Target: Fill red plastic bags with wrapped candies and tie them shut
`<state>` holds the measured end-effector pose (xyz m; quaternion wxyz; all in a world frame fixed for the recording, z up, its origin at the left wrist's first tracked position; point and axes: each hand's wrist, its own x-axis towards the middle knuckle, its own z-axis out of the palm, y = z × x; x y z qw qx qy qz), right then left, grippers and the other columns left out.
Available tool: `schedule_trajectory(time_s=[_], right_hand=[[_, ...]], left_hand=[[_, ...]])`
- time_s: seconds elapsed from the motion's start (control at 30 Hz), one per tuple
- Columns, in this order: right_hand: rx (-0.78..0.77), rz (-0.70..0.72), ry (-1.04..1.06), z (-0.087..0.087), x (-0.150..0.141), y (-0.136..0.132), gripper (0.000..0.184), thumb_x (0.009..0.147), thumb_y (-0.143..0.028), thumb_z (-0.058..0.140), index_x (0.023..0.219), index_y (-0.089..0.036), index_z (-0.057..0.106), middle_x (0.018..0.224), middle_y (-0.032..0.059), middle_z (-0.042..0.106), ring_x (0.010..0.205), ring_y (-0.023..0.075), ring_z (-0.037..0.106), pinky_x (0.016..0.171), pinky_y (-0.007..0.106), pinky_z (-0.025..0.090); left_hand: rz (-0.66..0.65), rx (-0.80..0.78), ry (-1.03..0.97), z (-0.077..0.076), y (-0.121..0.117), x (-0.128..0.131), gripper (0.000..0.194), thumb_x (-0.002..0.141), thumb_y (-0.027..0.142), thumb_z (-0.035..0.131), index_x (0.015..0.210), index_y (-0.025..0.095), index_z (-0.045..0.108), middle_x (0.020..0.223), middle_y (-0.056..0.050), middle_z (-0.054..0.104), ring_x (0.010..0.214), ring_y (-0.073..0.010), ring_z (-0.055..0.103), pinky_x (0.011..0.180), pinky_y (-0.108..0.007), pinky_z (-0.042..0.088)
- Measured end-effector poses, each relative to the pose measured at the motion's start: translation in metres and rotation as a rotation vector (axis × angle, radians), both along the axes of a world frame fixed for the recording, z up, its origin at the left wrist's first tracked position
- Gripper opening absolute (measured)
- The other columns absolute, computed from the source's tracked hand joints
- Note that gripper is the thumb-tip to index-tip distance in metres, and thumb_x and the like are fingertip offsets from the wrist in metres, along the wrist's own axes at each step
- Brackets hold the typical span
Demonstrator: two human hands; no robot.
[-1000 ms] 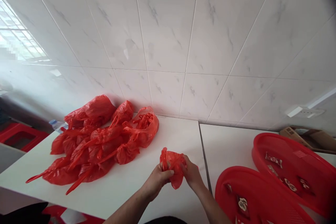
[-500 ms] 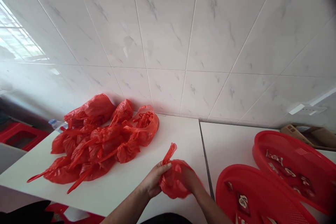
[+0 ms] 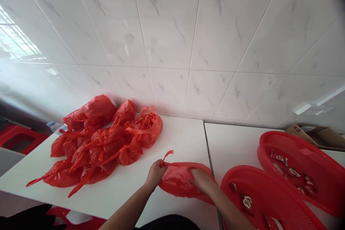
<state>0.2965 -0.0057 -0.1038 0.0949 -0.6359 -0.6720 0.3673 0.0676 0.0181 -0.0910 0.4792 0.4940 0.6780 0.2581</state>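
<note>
While bundled bags lie left, the left hand grips an untied bag, grip of the right hand unclear, packets remaining right.

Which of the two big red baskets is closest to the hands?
The front basket, cut off by the picture's bottom edge, with the right forearm at its left side. The other basket sits farther right and back, by the cardboard box.

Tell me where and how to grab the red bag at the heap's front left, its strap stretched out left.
Pinch the narrow strap, probably best coming from the left: it sticks out that way over the white table, clear of the other bags, while the rounded body lies against them.
</note>
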Motion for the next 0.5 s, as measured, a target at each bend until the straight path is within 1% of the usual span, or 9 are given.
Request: schedule_trajectory(time_s=[0.07, 0.1, 0.17, 0.23, 0.3, 0.37, 0.4, 0.43, 0.5], right_hand=[[-0.010, 0.044, -0.034, -0.001, 0.000, -0.004, 0.040, 0.065, -0.015, 0.060, 0.104, -0.019, 0.068, 0.105, 0.0084, 0.069, 0.097, 0.0237, 0.062, 0.081, 0.029, 0.043], [-0.030, 0.054, -0.060, -0.002, 0.000, -0.006, 0.042, 0.062, -0.014, 0.061, 0.104, -0.018, 0.068, 0.105, 0.0096, 0.069, 0.096, 0.0251, 0.063, 0.080, 0.030, 0.043], [-0.095, 0.074, -0.096, -0.003, 0.001, -0.011, 0.050, 0.053, -0.011, 0.066, 0.102, -0.019, 0.069, 0.098, 0.0099, 0.071, 0.087, 0.0269, 0.064, 0.074, 0.032, 0.045], [-0.138, 0.108, -0.081, -0.001, 0.000, -0.016, 0.051, 0.049, -0.009, 0.067, 0.099, -0.020, 0.070, 0.093, 0.0084, 0.072, 0.081, 0.0267, 0.065, 0.070, 0.032, 0.046], [-0.125, 0.150, -0.022, 0.007, -0.001, -0.020, 0.048, 0.056, -0.011, 0.063, 0.102, -0.024, 0.069, 0.102, 0.0058, 0.071, 0.088, 0.0247, 0.065, 0.075, 0.031, 0.047], [-0.063, 0.152, 0.101, 0.020, 0.002, -0.024, 0.044, 0.068, -0.015, 0.058, 0.109, -0.028, 0.066, 0.114, 0.0017, 0.067, 0.101, 0.0199, 0.062, 0.085, 0.028, 0.045], [-0.024, 0.108, 0.190, 0.026, 0.008, -0.026, 0.039, 0.073, -0.020, 0.055, 0.110, -0.028, 0.065, 0.115, 0.0010, 0.066, 0.102, 0.0180, 0.061, 0.087, 0.027, 0.045], [0.013, 0.026, 0.279, 0.032, 0.017, -0.028, 0.033, 0.078, -0.026, 0.052, 0.109, -0.026, 0.065, 0.110, 0.0017, 0.067, 0.098, 0.0172, 0.063, 0.086, 0.026, 0.046], [0.088, -0.238, 0.400, 0.038, 0.047, -0.033, 0.031, 0.083, -0.039, 0.046, 0.100, -0.022, 0.065, 0.095, 0.0048, 0.070, 0.084, 0.0184, 0.065, 0.078, 0.029, 0.050]], left_hand=[[0.048, 0.014, 0.011, -0.008, 0.000, 0.005, 0.015, 0.070, 0.021, 0.053, 0.059, 0.021, 0.043, 0.054, 0.006, 0.040, 0.052, -0.0106, 0.037, 0.050, -0.022, 0.025], [0.064, 0.018, 0.010, -0.011, 0.001, 0.007, 0.015, 0.071, 0.021, 0.052, 0.060, 0.021, 0.043, 0.054, 0.006, 0.039, 0.052, -0.0106, 0.037, 0.050, -0.022, 0.025], [0.088, 0.023, 0.001, -0.015, 0.001, 0.009, 0.013, 0.071, 0.021, 0.051, 0.061, 0.021, 0.043, 0.055, 0.006, 0.040, 0.051, -0.0105, 0.037, 0.050, -0.022, 0.025], [0.107, 0.020, -0.017, -0.018, 0.000, 0.011, 0.012, 0.072, 0.022, 0.050, 0.062, 0.021, 0.044, 0.055, 0.006, 0.041, 0.050, -0.0105, 0.038, 0.049, -0.022, 0.026], [0.124, 0.009, -0.037, -0.019, 0.000, 0.012, 0.012, 0.073, 0.024, 0.050, 0.062, 0.021, 0.045, 0.055, 0.006, 0.043, 0.049, -0.0106, 0.039, 0.048, -0.022, 0.026], [0.141, 0.000, -0.052, -0.018, 0.001, 0.012, 0.013, 0.073, 0.025, 0.051, 0.062, 0.021, 0.046, 0.054, 0.005, 0.043, 0.048, -0.0108, 0.040, 0.047, -0.022, 0.027], [0.150, -0.005, -0.058, -0.017, 0.001, 0.012, 0.014, 0.072, 0.025, 0.052, 0.061, 0.021, 0.046, 0.054, 0.005, 0.044, 0.048, -0.0108, 0.040, 0.047, -0.022, 0.027], [0.159, -0.011, -0.064, -0.017, 0.002, 0.012, 0.014, 0.072, 0.026, 0.053, 0.061, 0.020, 0.047, 0.054, 0.005, 0.044, 0.048, -0.0109, 0.040, 0.047, -0.022, 0.027], [0.175, -0.026, -0.082, -0.016, 0.003, 0.011, 0.013, 0.071, 0.026, 0.054, 0.061, 0.020, 0.049, 0.053, 0.005, 0.045, 0.048, -0.0111, 0.041, 0.047, -0.022, 0.028]])
